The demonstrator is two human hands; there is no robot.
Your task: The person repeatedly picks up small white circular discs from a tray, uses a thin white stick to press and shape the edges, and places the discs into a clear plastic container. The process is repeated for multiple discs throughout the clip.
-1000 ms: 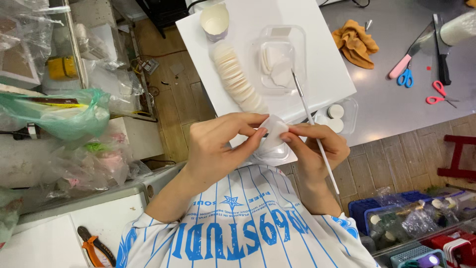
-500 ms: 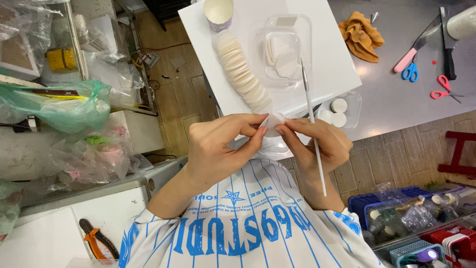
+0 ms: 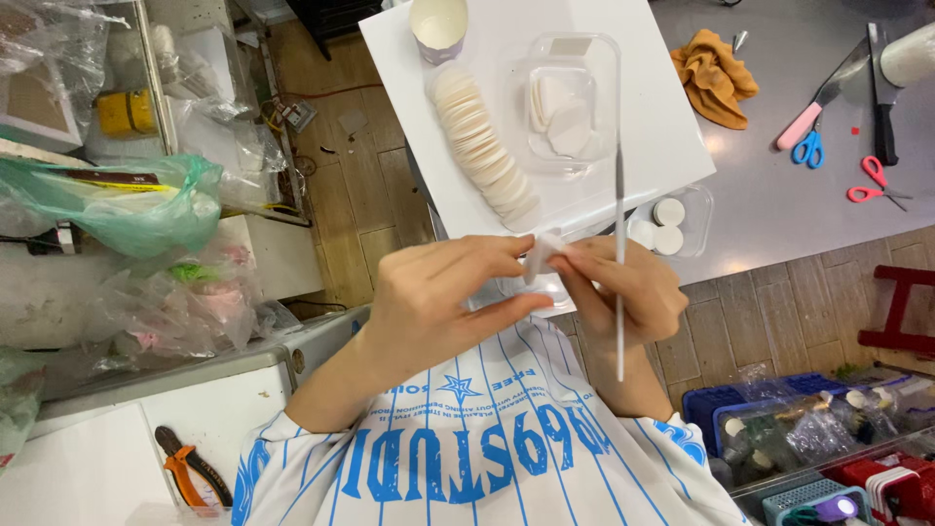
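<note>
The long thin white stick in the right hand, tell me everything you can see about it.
The stick is a slim, straight, white rod, plastic or painted wood by its look. It stands nearly vertical in the picture, its far end over the white board, its near end over the striped shirt. The right hand grips it at its middle while both hands pinch a small white piece. Its tips are too thin to make out.

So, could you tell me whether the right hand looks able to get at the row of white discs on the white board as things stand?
Probably not at once: the right hand pinches a small white piece together with the left hand and also holds a thin white stick. Nothing lies between it and the row of white discs.
</note>
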